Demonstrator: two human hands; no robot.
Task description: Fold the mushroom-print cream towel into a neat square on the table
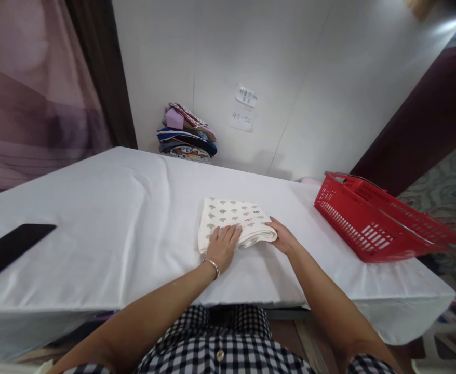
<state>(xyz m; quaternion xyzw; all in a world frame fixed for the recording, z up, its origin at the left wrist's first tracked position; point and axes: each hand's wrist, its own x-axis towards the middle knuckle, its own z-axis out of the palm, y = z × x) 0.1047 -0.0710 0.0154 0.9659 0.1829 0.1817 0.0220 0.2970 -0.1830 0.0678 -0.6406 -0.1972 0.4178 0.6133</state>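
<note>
folded cloth (231, 221) under both hands (251, 241)

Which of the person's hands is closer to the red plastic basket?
Right. The right hand touches the folded white patterned cloth at its edge on the side of the red plastic basket; the left hand lies flat on the cloth, farther away.

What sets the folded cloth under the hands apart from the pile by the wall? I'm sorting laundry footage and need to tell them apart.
The folded cloth is one pale piece with small printed motifs, while the pile is several multicoloured pieces stacked up. The cloth lies near the front edge under the left hand and right hand; the pile sits untouched against the wall. Both rest on the white-covered table.
</note>
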